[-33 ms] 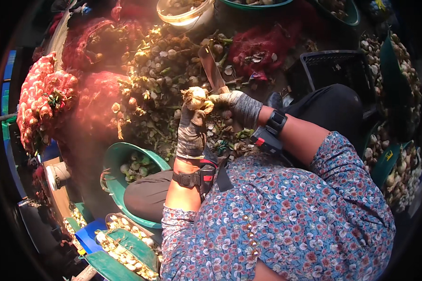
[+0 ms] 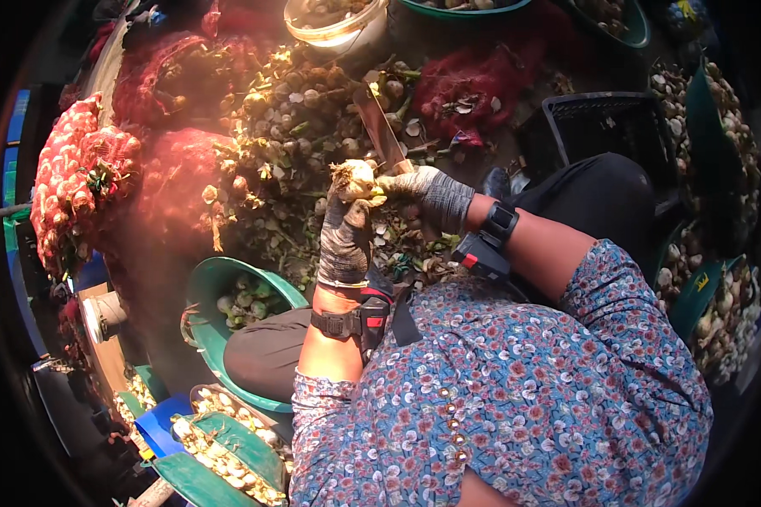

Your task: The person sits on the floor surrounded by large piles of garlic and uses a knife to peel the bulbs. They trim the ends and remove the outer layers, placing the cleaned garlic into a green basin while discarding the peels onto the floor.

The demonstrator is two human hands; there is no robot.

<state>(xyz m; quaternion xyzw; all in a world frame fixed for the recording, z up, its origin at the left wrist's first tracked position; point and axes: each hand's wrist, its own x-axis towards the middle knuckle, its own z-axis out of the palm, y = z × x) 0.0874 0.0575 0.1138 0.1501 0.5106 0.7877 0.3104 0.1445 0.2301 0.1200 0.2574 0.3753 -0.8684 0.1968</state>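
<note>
Left hand gloved, fingers wrapped round a pale bulb held above the heap of husks, right hand gripping a broad knife, blade at the bulb; nothing shifted since the earlier frame, trimming apparently mid-cut

Gloved hands on bulb, knife

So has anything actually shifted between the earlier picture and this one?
Nothing visibly changed. The gloved left hand grips the small bulb, the gloved right hand holds the knife against it, and the green basin sits by the knee as before.
</note>
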